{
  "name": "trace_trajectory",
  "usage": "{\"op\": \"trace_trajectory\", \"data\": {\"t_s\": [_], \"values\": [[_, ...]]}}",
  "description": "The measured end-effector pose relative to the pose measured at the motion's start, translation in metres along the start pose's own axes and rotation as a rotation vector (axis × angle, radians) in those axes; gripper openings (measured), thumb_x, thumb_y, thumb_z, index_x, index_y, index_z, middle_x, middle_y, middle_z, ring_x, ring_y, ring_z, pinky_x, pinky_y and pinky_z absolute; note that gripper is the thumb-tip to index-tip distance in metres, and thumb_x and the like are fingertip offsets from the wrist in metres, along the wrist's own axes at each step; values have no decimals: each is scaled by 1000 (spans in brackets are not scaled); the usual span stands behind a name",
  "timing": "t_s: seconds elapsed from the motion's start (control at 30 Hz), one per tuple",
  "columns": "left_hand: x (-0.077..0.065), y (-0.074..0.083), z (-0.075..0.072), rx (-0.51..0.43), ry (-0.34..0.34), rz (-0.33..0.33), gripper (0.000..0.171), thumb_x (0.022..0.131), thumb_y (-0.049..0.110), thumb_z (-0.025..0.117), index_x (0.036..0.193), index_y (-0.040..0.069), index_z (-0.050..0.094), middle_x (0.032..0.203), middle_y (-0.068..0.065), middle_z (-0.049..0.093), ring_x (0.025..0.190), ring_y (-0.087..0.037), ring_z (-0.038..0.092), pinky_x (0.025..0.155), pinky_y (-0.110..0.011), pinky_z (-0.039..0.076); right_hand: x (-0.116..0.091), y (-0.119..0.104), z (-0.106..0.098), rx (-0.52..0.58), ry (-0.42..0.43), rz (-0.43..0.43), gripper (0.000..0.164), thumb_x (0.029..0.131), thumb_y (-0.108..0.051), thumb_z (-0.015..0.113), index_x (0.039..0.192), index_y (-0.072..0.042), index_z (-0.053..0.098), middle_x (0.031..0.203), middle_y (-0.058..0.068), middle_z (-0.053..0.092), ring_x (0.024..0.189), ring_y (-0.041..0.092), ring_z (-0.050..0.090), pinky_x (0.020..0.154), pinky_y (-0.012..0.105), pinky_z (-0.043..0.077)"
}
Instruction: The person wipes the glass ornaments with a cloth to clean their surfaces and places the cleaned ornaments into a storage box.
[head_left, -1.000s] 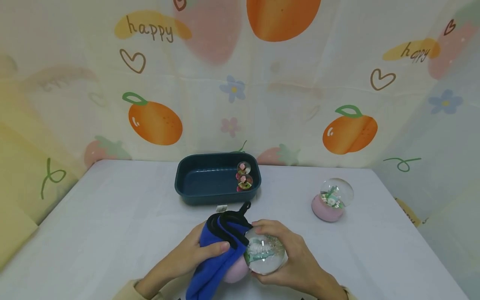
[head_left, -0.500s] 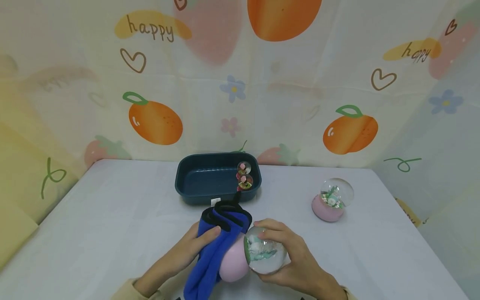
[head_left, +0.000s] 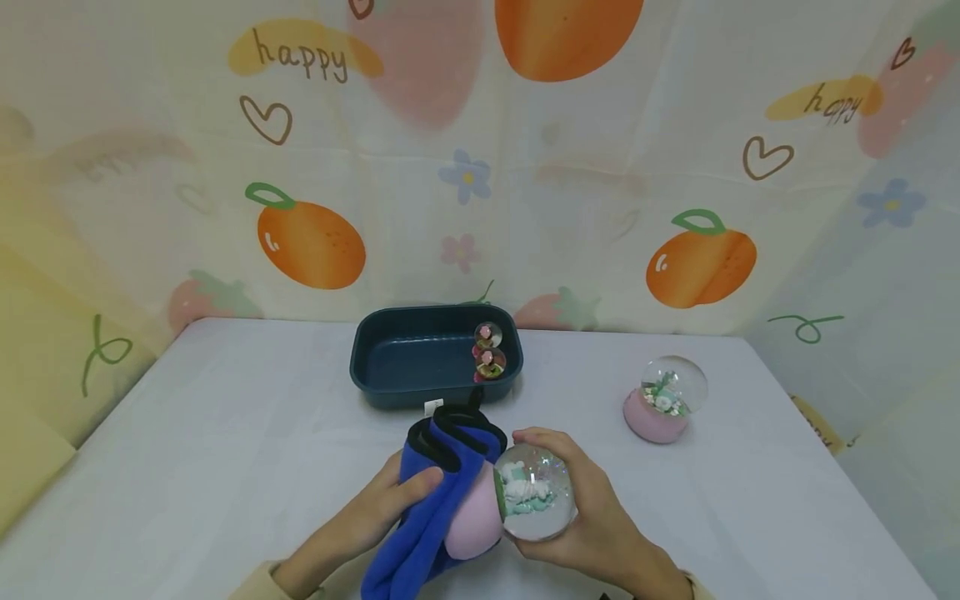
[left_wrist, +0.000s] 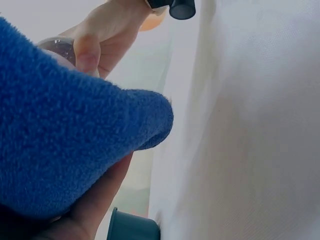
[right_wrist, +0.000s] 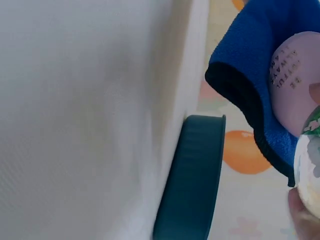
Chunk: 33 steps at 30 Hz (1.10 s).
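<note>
In the head view my right hand (head_left: pixel 592 517) grips the clear ball of a snow globe (head_left: pixel 537 493), which lies sideways with its pink base (head_left: pixel 476 521) toward the left. A blue cloth (head_left: pixel 431 517) with black edging is bunched in my left hand (head_left: pixel 382 504), thumb on top, and lies against the base. Small lettering shows on the pink base (right_wrist: pixel 287 75) in the right wrist view. From the left wrist, the folded blue cloth (left_wrist: pixel 75 115) covers most of the globe, and only part of the ball shows past it. Fingers of the left hand run under the cloth.
Behind the hands stands a dark teal tray (head_left: pixel 405 400) with two small globe ornaments (head_left: pixel 490 363) at its right end. Another snow globe (head_left: pixel 655 417) with a pink base rests on the white table (head_left: pixel 225 433) to the right. A printed curtain (head_left: pixel 555 208) hangs behind.
The cloth has shifted off the pink base toward the left, so more of the base shows. The globe has turned a little in the right hand and sits slightly higher.
</note>
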<state>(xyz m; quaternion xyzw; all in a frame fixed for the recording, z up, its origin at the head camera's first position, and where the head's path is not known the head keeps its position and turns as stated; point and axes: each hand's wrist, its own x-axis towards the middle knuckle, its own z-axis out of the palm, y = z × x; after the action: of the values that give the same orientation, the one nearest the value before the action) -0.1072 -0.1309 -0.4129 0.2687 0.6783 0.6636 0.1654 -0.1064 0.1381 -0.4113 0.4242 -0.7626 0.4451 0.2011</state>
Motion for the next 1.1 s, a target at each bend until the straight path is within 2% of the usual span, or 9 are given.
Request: {"op": "trace_trajectory", "data": {"t_s": [0.23, 0.47, 0.6, 0.73, 0.83, 0.9, 1.0, 1.1], "values": [[0, 1, 3, 20, 50, 58, 37, 103, 21, 41, 132, -2, 43, 118, -15, 50, 109, -22, 50, 92, -31, 42, -1, 0, -1, -68, 6, 98, 94, 56, -16, 97, 136, -8, 50, 134, 5, 59, 119, 16, 60, 103, 23, 46], [2, -1, 6, 16, 71, 49, 35, 105, 19, 41, 136, 1, 43, 123, -16, 51, 112, -20, 50, 95, -28, 43, -3, 0, 0, 29, -35, 232, 89, 63, -19, 94, 138, -14, 46, 133, 0, 58, 117, 13, 58, 101, 25, 46], [3, -2, 6, 21, 80, 30, 37, 106, 19, 43, 139, 4, 41, 130, -16, 50, 118, -23, 48, 100, -27, 41, -4, 0, -1, 110, -45, 292, 77, 73, -17, 87, 138, -17, 46, 133, 0, 57, 113, 14, 58, 95, 28, 48], [4, -1, 7, 51, 89, -7, 44, 103, 22, 49, 144, 10, 38, 138, -15, 49, 124, -28, 46, 103, -30, 41, -5, -1, -1, 123, -63, 343, 69, 79, -17, 80, 139, -22, 46, 134, -2, 57, 112, 13, 58, 93, 29, 48], [5, 1, 8, 98, 98, -40, 54, 98, 24, 59, 147, 18, 36, 141, -10, 50, 126, -29, 48, 103, -33, 43, -5, -1, -1, 82, -61, 306, 69, 78, -19, 82, 138, -22, 48, 134, -3, 57, 115, 13, 57, 96, 30, 48], [6, 2, 9, 138, 95, -58, 60, 95, 25, 64, 147, 23, 36, 140, -6, 52, 124, -27, 52, 102, -33, 44, -4, 0, 0, 67, -45, 240, 70, 75, -20, 85, 136, -18, 51, 134, -1, 57, 118, 13, 56, 100, 27, 46], [5, 2, 9, 197, 86, -46, 63, 91, 24, 69, 145, 26, 37, 136, -3, 56, 119, -23, 57, 98, -30, 47, -4, 1, 1, 63, -28, 155, 69, 71, -22, 89, 130, -14, 54, 133, 4, 57, 120, 15, 56, 102, 24, 45], [5, 1, 9, 239, 87, -8, 58, 91, 22, 69, 143, 27, 42, 132, 0, 61, 114, -19, 60, 95, -29, 49, -4, 2, 2, 73, -16, 86, 68, 69, -23, 91, 127, -11, 56, 130, 9, 58, 117, 17, 57, 98, 26, 48]]}}
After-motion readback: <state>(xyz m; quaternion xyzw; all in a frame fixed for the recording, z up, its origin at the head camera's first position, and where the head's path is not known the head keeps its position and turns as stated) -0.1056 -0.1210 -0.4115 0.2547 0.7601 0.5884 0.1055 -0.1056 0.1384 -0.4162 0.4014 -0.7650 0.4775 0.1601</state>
